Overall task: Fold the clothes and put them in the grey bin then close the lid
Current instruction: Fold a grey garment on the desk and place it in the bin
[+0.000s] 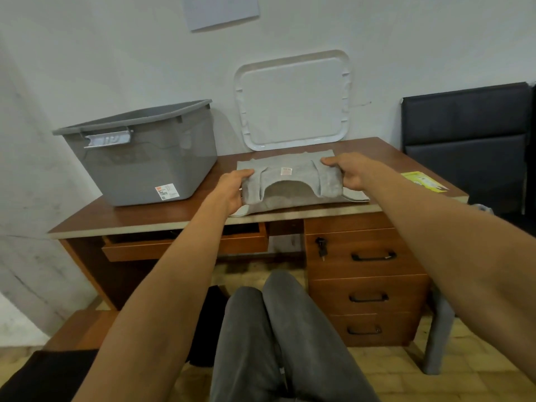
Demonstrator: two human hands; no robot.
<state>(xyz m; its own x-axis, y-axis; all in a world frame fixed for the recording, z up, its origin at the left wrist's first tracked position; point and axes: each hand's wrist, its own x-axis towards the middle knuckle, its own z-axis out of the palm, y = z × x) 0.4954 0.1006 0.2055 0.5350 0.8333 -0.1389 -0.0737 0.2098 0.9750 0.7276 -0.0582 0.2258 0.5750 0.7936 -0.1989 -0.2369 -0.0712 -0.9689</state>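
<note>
From the head view, the left hand (232, 188) and right hand (348, 172) pinch the two sides of a grey knitted garment (290, 184) at the front edge of the brown wooden desk (139, 219), probably to fold it evenly. The open grey plastic bin (139, 152) waits on the left corner (its white lid (294, 100) leans on the wall behind).

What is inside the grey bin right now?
Only the upper inner wall of the grey bin shows, and it is bare. Its near walls hide the bottom, so anything lying there cannot be seen.
</note>
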